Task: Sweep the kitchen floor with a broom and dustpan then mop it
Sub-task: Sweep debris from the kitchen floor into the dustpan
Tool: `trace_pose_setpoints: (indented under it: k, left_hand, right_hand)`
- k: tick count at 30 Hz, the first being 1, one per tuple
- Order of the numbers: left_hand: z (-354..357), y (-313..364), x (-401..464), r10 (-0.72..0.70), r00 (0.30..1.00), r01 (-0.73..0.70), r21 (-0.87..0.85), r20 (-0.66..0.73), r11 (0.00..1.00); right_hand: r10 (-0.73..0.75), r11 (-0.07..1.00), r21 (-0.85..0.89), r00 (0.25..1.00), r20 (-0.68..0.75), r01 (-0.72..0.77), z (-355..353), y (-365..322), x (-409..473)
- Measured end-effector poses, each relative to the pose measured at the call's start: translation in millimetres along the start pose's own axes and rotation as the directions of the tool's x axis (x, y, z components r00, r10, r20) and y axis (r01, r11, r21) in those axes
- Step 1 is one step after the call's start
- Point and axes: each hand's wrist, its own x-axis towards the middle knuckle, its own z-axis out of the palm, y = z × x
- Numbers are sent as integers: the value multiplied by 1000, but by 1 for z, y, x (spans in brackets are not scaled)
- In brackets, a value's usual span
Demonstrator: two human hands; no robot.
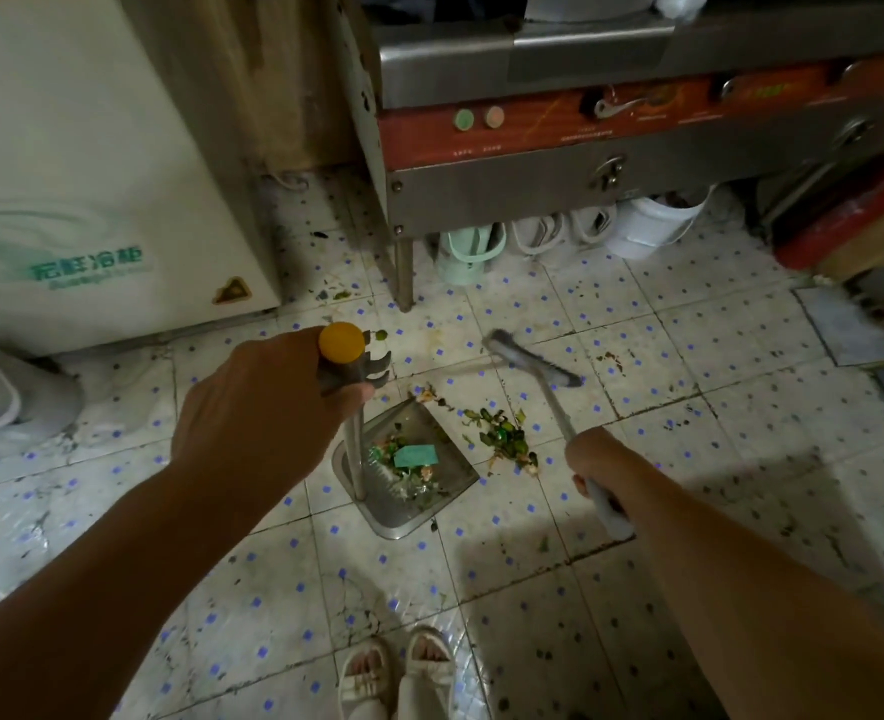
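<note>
Hands curled round tools: left hand point(258, 407) grips light steel dustpan's point(408, 491) yellow-capped upright handle point(348, 387), right hand point(593, 459) grips stiff, light grey-bristled broom's point(530, 358) pale shaft.

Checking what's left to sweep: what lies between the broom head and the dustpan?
In the head view, a green scrap pile lies on tiles between broom head and dustpan.

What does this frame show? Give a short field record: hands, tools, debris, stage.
left hand: grips the top of the dustpan handle, below its yellow cap
right hand: grips the broom handle
broom head: blurred, beyond the debris
dustpan: on the tiled floor, holding scraps and a green slip
green scraps: on the floor, right of the dustpan
stage: sweeping unfinished, no mop visible
</note>
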Motion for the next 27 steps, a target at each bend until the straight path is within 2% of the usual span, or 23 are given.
trace_pose_setpoints:
  k: [5,7,9,13,17,19,27]
  left_hand:
    - [9,22,-6,-3,1000,4,29,-3,1000]
    - [8,27,-11,-8,1000,8,49,-5,999]
    - [5,34,-18,-12,1000,11,71,0,997]
    - [-1,44,-31,-16,1000,17,78,-14,997]
    - [-4,47,-37,12,1000,-13,68,6,998]
    - [-4,48,-37,28,1000,-28,69,4,997]
    - [7,38,-23,128,992,-129,55,21,990]
  right_hand:
    - [-144,963,-221,987,73,157,32,36,-28]
    - [-140,948,-268,982,130,171,36,45,-40]
    - [-142,947,-261,974,176,185,24,53,-53]
    - [-243,939,-178,936,256,293,-6,79,-80]
    - [-176,970,-133,963,201,205,-20,108,-95]
    - [-135,989,-44,977,165,144,-26,118,-96]
    - [-3,998,67,996,85,-3,-32,127,-67]
